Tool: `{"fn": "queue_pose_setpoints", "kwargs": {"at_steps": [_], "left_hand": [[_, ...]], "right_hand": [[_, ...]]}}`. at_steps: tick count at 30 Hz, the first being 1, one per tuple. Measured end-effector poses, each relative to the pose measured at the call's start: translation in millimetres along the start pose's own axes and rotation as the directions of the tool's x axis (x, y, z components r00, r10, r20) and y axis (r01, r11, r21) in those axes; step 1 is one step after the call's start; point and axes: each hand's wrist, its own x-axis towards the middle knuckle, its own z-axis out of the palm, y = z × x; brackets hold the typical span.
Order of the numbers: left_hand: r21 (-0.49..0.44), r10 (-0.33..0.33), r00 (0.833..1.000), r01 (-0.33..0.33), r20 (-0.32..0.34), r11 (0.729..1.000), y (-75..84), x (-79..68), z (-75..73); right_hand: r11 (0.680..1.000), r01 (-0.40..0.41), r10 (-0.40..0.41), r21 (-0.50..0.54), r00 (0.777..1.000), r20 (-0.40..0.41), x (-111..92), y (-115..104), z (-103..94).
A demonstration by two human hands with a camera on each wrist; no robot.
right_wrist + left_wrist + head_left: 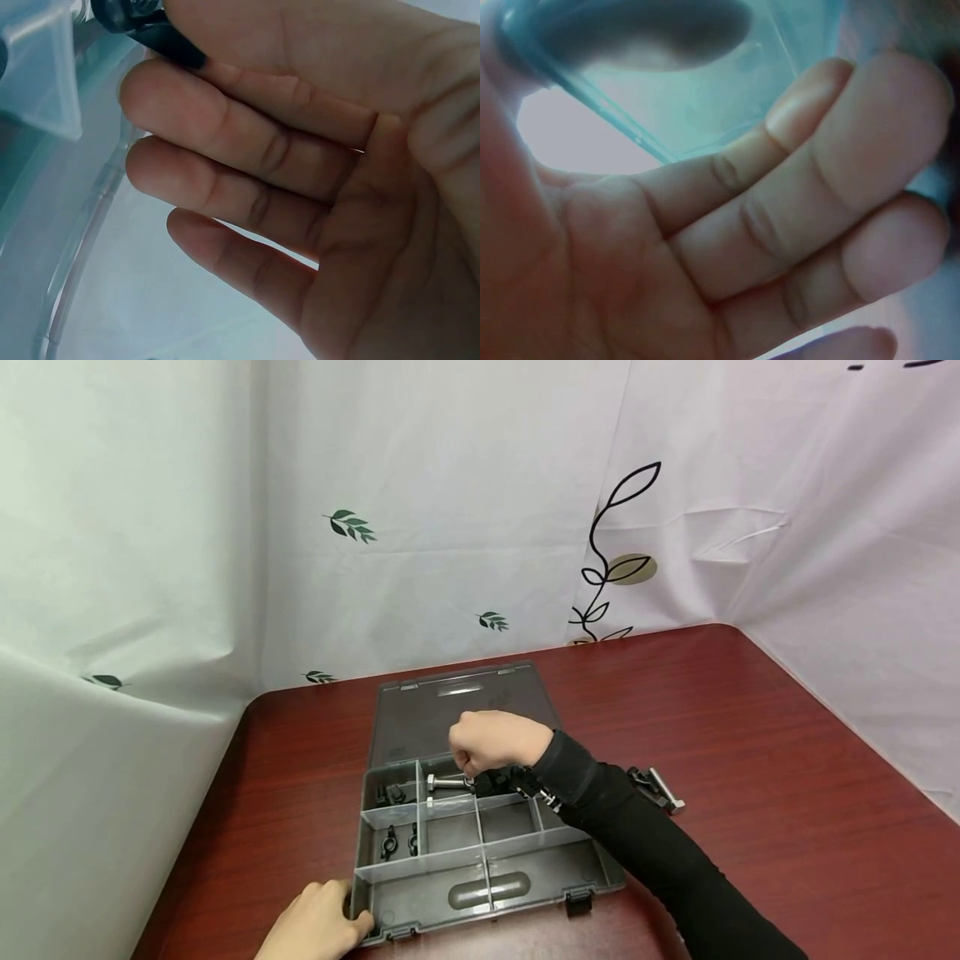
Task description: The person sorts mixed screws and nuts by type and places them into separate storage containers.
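A grey plastic compartment box [427, 935] lies with its lid folded back on the table. My left hand [318, 922] holds its near left corner, thumb over the wall; in the left wrist view the fingers [765, 217] lie along the outside. Above the back middle compartment is my right hand [495, 739]. In the right wrist view, its thumb and index finger pinch a black wing nut [169, 41], partly hidden, while the other fingers are loosely bent. A silver bolt [450, 783] lies in the compartment below. Two black wing nuts [388, 843] sit in the left middle compartment.
Small black parts [393, 793] occupy the back left compartment. The open lid [412, 718] lies behind the box. Right of the box, a silver bolt [666, 789] and black parts [645, 785] lie on the red-brown table [750, 827]. White patterned cloth [450, 510] hangs around the table.
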Motion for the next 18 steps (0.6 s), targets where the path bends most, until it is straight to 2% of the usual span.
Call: {"fn": "queue_pose_setpoints", "kwargs": {"at_steps": [18], "left_hand": [[0.011, -0.023, 1.000, 0.023, 0.014, 1.000, 2.7, 1.8, -0.2]], "right_hand": [[0.996, 0.074, -0.075, -0.049, 0.997, -0.018, 26.6, -37.4, 5.8]]}}
